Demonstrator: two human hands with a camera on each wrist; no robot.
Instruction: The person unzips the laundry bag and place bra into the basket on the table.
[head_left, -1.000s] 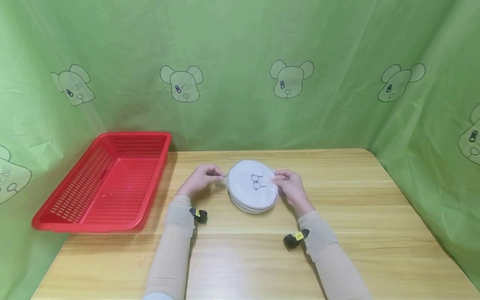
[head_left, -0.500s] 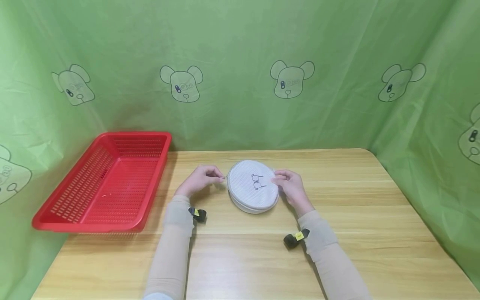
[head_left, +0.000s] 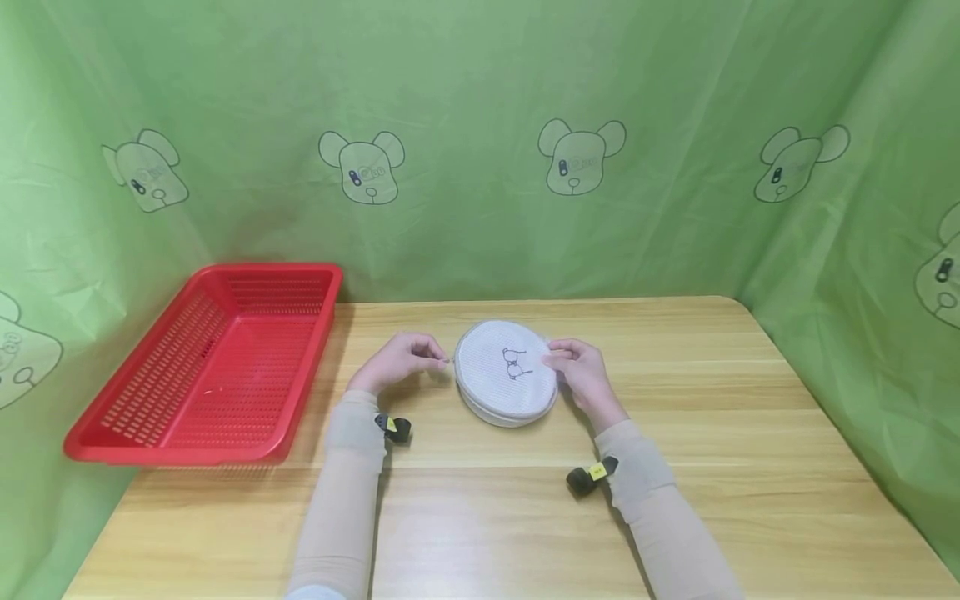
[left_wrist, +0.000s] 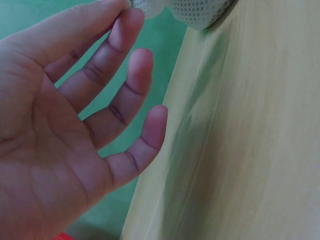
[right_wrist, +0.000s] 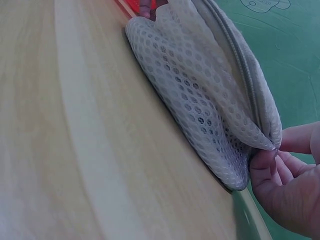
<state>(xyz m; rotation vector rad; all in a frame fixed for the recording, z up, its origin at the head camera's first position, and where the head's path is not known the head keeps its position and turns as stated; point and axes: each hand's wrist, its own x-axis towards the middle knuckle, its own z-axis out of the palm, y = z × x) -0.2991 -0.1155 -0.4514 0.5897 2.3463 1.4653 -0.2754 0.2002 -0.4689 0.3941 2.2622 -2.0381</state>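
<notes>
A round white mesh laundry bag, with a glasses-like drawing on its lid, sits on the table between both hands. At its left edge my left hand pinches the small zipper pull between thumb and index finger. The other fingers of that hand spread loosely in the left wrist view, where only a corner of the mesh shows. My right hand pinches the bag's right rim. Along the rim runs a grey zipper, seen in the right wrist view above the sagging mesh side.
A red plastic basket with perforated walls stands at the left of the wooden table. Green curtains printed with bear heads enclose the back and sides.
My left hand has drawn the zipper pull slightly toward me along the bag's left edge. The right hand and the bag have hardly moved.
</notes>
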